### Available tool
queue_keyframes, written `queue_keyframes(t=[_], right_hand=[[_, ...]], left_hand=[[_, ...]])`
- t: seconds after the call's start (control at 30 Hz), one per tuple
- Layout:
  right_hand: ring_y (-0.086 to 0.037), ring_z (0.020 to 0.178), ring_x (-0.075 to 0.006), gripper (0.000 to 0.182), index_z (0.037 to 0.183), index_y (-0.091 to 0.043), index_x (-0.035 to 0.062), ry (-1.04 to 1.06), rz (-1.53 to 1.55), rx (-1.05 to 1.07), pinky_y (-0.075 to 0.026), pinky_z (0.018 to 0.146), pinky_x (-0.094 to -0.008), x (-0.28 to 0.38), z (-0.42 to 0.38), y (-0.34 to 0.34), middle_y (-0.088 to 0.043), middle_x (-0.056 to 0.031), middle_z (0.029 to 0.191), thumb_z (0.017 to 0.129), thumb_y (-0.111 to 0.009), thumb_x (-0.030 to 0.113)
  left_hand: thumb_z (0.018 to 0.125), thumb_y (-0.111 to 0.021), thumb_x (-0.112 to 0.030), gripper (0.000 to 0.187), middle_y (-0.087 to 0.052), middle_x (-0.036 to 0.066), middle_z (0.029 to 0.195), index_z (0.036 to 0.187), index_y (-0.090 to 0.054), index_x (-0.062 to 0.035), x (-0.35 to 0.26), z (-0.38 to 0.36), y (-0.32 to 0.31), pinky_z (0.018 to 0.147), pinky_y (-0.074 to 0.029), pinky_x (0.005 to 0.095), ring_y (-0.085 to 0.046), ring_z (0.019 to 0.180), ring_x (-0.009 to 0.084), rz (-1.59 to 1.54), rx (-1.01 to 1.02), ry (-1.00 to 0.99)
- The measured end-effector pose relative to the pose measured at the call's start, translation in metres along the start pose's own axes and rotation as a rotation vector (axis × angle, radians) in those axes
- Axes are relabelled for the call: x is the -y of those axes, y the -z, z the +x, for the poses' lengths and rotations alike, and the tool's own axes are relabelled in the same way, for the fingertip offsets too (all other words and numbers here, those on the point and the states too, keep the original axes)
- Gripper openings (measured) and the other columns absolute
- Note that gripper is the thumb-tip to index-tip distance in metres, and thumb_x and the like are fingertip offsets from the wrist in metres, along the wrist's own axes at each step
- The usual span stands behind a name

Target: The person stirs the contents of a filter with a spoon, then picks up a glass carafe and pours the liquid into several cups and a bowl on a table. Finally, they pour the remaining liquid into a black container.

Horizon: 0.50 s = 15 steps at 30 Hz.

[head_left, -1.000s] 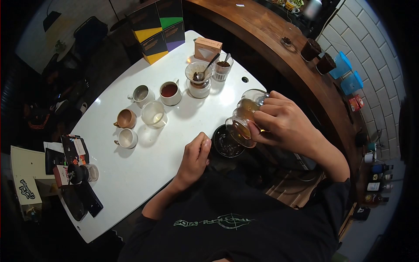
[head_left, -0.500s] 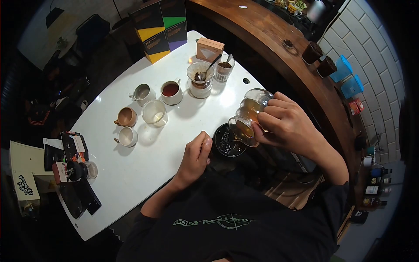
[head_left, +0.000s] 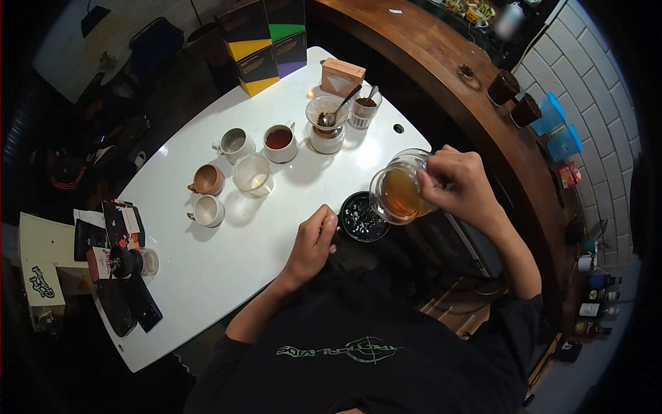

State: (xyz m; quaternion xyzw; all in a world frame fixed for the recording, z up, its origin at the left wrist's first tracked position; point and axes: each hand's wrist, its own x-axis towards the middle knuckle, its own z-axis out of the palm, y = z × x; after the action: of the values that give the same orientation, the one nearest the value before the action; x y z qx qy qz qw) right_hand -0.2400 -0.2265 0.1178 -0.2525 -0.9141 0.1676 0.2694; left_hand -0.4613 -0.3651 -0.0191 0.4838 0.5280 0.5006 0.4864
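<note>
My left hand [head_left: 312, 245] is closed at the handle side of a black mug [head_left: 364, 221], whose dark inside shows bright glints. The mug is at the near edge of the white table. My right hand [head_left: 467, 186] grips a clear glass carafe [head_left: 401, 192] holding amber liquid. The carafe leans with its mouth toward me, just right of the mug and partly over its rim. No stream between carafe and mug can be made out. Farther back, a glass dripper [head_left: 327, 110] with a spoon and dark grounds sits on a small glass server [head_left: 325, 140].
On the white table [head_left: 207, 276] are a mug of dark red liquid [head_left: 279, 143], a glass pitcher [head_left: 253, 174], a grey mug [head_left: 235, 143], a brown cup [head_left: 207, 179] and a white cup [head_left: 207, 211]. A glass of grounds [head_left: 364, 110] stands beside a small box [head_left: 342, 76].
The carafe has tipped back from its steeper tilt over the black mug and moved slightly right, its liquid settling inside. My left hand stays at the mug. The view has shifted slightly.
</note>
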Motion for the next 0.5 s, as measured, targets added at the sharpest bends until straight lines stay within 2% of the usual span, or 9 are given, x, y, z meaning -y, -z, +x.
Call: queue_keyframes(t=[0.03,0.1,0.13,0.17,0.23,0.33,0.5], right_hand=[[-0.044,0.05,-0.0211,0.021,0.064,-0.055,-0.0006,0.003,0.004,0.001,-0.037,0.053,-0.0325,-0.006,-0.002,-0.002,-0.046,-0.0088,0.054,0.079,-0.068,0.004],[-0.042,0.048,-0.0193,0.022,0.064,-0.054,-0.0028,-0.143,0.074,-0.059,-0.035,0.05,-0.0312,-0.021,-0.006,-0.011,-0.045,-0.0094,0.053,0.08,-0.067,0.005],[-0.036,0.042,-0.012,0.03,0.063,-0.056,-0.0038,-0.117,0.088,-0.142,-0.032,0.045,-0.0281,-0.031,-0.009,-0.018,-0.044,-0.0084,0.05,0.086,-0.068,0.01],[-0.036,0.042,-0.012,0.03,0.063,-0.056,-0.0038,-0.113,0.092,-0.14,-0.032,0.045,-0.0281,-0.037,-0.011,-0.02,-0.044,-0.0084,0.05,0.086,-0.068,0.01],[-0.029,0.048,-0.0066,0.034,0.063,-0.051,-0.0032,-0.293,0.179,-0.125,-0.025,0.046,-0.0274,-0.045,-0.013,-0.023,-0.035,-0.004,0.052,0.089,-0.067,0.012],[-0.026,0.054,-0.0042,0.037,0.063,-0.047,-0.0018,-0.324,0.282,-0.201,-0.021,0.048,-0.027,-0.054,-0.013,-0.035,-0.031,0.0004,0.056,0.092,-0.065,0.013],[-0.027,0.055,-0.0033,0.039,0.063,-0.048,0.0003,-0.354,0.355,-0.213,-0.022,0.049,-0.0258,-0.049,-0.001,-0.042,-0.032,0.0057,0.056,0.094,-0.065,0.016]], left_hand=[[0.107,-0.041,-0.023,0.031,-0.045,0.003,0.064,0.084,-0.045,-0.002,0.003,0.002,0.001,0.051,-0.042,0.0273,-0.047,0.053,0.0092,0.002,-0.005,0.001],[0.107,-0.04,-0.023,0.031,-0.046,0.003,0.064,0.084,-0.045,-0.0026,0.01,0.005,0.004,0.052,-0.042,0.0269,-0.047,0.054,0.0091,-0.006,-0.028,0.008],[0.107,-0.04,-0.023,0.031,-0.046,0.003,0.064,0.084,-0.045,-0.0026,0.016,0.007,0.006,0.052,-0.042,0.0269,-0.047,0.054,0.0091,-0.004,-0.033,0.009],[0.107,-0.04,-0.022,0.031,-0.046,0.003,0.064,0.084,-0.045,-0.0029,0.024,0.009,0.008,0.052,-0.041,0.0268,-0.046,0.054,0.0089,-0.024,-0.051,0.004],[0.107,-0.04,-0.022,0.031,-0.046,0.003,0.064,0.083,-0.045,-0.0031,0.039,0.016,0.012,0.053,-0.041,0.0267,-0.046,0.054,0.0087,-0.042,-0.072,-0.001],[0.108,-0.039,-0.021,0.031,-0.044,0.001,0.064,0.082,-0.044,-0.0036,0.065,0.026,0.019,0.052,-0.038,0.026,-0.045,0.054,0.0078,-0.096,-0.11,-0.002],[0.107,-0.043,-0.022,0.029,-0.046,0.002,0.067,0.083,-0.044,-0.0052,0.11,0.039,0.029,0.052,-0.037,0.025,-0.047,0.056,0.0074,-0.185,-0.192,0.028]])
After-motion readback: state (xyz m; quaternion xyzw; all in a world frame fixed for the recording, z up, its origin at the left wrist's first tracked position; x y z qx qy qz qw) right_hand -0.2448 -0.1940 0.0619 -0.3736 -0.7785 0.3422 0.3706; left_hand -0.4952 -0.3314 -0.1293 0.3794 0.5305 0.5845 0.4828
